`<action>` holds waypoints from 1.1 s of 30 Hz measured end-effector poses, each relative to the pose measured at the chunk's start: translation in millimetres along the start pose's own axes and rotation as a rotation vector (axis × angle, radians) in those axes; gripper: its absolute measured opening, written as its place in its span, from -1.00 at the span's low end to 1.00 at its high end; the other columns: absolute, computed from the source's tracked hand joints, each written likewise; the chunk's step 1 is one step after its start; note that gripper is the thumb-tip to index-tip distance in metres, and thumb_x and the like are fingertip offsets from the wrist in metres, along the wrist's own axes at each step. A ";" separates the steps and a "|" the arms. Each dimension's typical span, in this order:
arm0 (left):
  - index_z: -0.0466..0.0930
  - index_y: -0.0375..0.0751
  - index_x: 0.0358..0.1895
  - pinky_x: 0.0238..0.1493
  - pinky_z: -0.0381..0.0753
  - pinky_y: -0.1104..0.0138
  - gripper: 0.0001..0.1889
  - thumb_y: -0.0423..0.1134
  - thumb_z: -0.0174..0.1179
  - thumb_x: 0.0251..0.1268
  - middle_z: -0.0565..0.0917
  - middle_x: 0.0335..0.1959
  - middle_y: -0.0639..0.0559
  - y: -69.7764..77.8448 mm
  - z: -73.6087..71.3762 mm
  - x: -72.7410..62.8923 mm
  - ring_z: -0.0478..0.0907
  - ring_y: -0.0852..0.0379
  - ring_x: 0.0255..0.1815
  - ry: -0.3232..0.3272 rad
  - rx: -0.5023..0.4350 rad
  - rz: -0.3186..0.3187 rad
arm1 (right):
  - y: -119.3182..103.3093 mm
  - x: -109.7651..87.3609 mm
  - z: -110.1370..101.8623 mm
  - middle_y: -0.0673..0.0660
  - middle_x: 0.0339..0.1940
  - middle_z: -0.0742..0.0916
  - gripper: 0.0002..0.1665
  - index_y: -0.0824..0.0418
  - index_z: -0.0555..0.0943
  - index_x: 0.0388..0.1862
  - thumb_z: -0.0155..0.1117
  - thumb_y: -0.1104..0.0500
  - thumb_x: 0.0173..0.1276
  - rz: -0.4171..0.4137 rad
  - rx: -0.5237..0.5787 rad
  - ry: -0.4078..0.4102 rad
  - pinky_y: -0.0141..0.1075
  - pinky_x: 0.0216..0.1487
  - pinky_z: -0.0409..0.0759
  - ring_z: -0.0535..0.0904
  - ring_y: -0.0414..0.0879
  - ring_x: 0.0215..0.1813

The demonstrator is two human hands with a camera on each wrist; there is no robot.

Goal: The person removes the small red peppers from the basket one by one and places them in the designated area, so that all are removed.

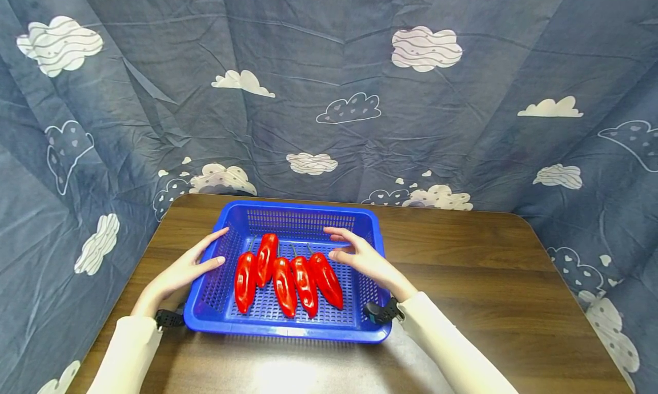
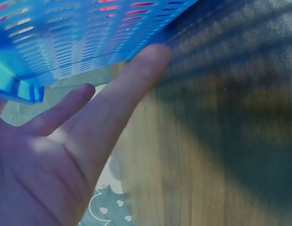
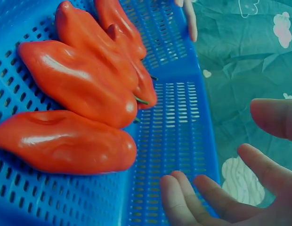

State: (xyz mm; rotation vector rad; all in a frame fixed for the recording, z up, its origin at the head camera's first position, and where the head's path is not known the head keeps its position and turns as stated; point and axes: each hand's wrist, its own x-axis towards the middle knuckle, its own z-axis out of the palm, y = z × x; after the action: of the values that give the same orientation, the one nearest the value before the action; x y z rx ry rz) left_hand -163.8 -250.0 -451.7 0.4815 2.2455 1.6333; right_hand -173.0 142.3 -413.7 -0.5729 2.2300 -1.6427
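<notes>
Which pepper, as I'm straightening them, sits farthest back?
The second pepper from the left in the head view, lying closer to the basket's far wall than the others.

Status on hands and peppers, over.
Left hand at left rim of basket. Right hand empty, over right side. Five peppers inside, nothing covering them.

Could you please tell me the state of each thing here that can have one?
Blue basket: upright, uncovered
Five red peppers: whole, lying in the basket
Left hand: thumb and forefinger spread
Right hand: fingers slightly bent, holding nothing
Curtain: hanging, wrinkled
Black wrist devices: worn on both wrists
</notes>
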 end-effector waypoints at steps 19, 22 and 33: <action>-0.01 -0.24 0.49 0.01 0.45 0.37 -0.38 -0.39 -0.04 0.42 -0.02 0.47 -0.34 -7.3 9.2 3.8 0.14 -0.38 0.31 0.039 -0.004 0.093 | 11.3 7.8 11.0 0.46 0.30 0.37 -0.35 0.31 0.32 0.37 0.17 0.25 0.30 0.219 0.069 -0.079 0.15 0.12 0.41 0.34 0.27 0.27; 0.01 -0.26 0.48 0.00 0.47 0.36 -0.39 -0.39 -0.04 0.42 0.01 0.46 -0.35 -7.1 11.0 2.9 0.18 -0.38 0.28 0.051 -0.004 0.093 | 14.0 8.8 13.1 0.45 0.28 0.38 -0.34 0.31 0.34 0.35 0.20 0.25 0.25 0.235 0.049 -0.082 0.08 0.04 0.45 0.35 0.23 0.23; 0.03 -0.28 0.47 0.00 0.48 0.35 -0.41 -0.40 -0.05 0.42 0.03 0.45 -0.34 -6.5 14.6 1.3 0.17 -0.34 0.27 0.085 -0.045 0.081 | 18.3 9.2 16.1 0.40 0.33 0.35 -0.35 0.29 0.36 0.36 0.18 0.28 0.26 0.299 0.066 -0.121 0.07 0.07 0.46 0.22 0.26 0.34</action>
State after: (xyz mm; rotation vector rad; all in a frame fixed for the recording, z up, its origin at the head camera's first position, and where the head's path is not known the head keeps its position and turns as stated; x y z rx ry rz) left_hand -158.9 -239.0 -462.2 0.5072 2.2721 1.7720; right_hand -175.8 129.2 -436.1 -0.2955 2.0507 -1.4823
